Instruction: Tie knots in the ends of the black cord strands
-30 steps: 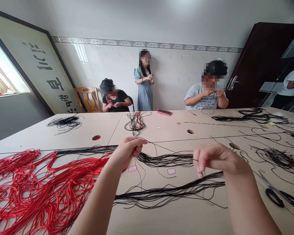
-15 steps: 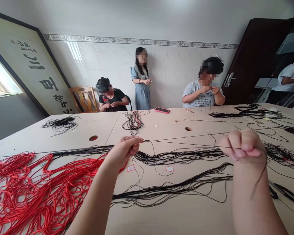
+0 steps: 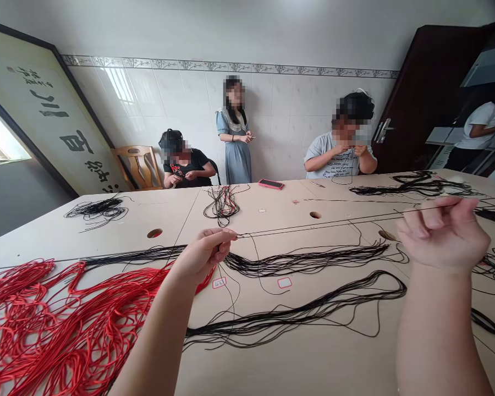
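A thin black cord point(image 3: 313, 225) stretches taut above the table between my two hands. My left hand point(image 3: 208, 250) pinches one end of it between thumb and forefinger, and a loose tail dangles below those fingers. At the right, my right hand point(image 3: 443, 231) is closed on the cord, raised a little higher than the left. Under the cord lies a bundle of black cords point(image 3: 305, 261) on the tabletop. A second, looped black bundle point(image 3: 313, 308) rests nearer to me, and a large heap of red cord point(image 3: 78, 324) spreads out beside my left forearm.
Black-handled scissors point(image 3: 485, 322) lie partly behind my right forearm. Two red-edged labels, one a blank sticker point(image 3: 284, 282), sit mid-table. Farther back are a phone point(image 3: 271, 184) and more cord bundles point(image 3: 221, 204). Two co-workers sit across the table, and a person stands behind it.
My right hand has moved up and to the right and turned, drawing the cord longer and tilting it upward. My left hand has stayed nearly in place.
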